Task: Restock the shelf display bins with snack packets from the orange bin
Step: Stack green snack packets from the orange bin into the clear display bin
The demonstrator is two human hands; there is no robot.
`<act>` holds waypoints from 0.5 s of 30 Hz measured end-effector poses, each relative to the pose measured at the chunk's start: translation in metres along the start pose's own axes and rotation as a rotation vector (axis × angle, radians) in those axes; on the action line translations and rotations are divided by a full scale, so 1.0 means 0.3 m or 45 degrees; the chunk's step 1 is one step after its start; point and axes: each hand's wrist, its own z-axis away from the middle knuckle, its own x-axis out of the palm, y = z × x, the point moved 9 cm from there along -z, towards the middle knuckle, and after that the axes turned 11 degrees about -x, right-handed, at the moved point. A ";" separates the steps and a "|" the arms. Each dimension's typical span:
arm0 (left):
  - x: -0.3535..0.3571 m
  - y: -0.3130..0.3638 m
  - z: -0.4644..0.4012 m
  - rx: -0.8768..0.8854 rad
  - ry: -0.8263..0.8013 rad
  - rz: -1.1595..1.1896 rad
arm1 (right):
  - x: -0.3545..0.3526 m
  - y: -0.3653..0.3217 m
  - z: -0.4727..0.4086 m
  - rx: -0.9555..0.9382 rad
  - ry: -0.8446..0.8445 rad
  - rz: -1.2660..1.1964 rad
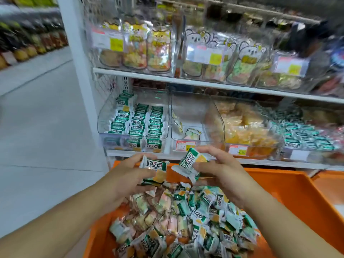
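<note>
Much of the upper shelf (204, 84) is smeared by motion blur, so the pouches in its clear bins read only as cartoon-animal bags with mixed-colour contents, and the price tags on the bin fronts cannot be read. The far right of both shelves dissolves into blur and is cut by the frame edge. Your forearms enter from the bottom corners, cut off below the elbows. The near end of the orange bin (290, 192) runs out of the bottom of the view.

Your left hand (128, 175) grips a small stack of green-and-white snack packets (153, 169), thumb on top and fingers curled beneath. Your right hand (219, 168) pinches a single packet (191, 161) of the same kind, tilted, between thumb and fingertips. Both hands hover above the far end of the orange bin, close together but not touching, just in front of the lower shelf's edge.

Below your hands the orange bin holds a loose heap of packets (195, 220), green-and-white ones mixed with paler pinkish ones. Straight ahead and to the left, the left display bin (133, 121) on the lower shelf holds neat rows of the same green-and-white packets. The display bin beside it (188, 120) holds only a few pale packets at the bottom.
</note>
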 end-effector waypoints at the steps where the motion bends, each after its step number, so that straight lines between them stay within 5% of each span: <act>1: 0.005 0.006 0.017 0.005 -0.030 0.001 | 0.024 0.003 0.010 -0.016 0.001 -0.008; 11: 0.115 0.009 -0.023 0.034 -0.193 0.504 | 0.085 0.064 -0.051 -0.230 0.187 0.427; 15: 0.119 0.020 -0.058 0.027 -0.202 0.463 | 0.104 0.034 -0.074 -0.377 0.153 0.596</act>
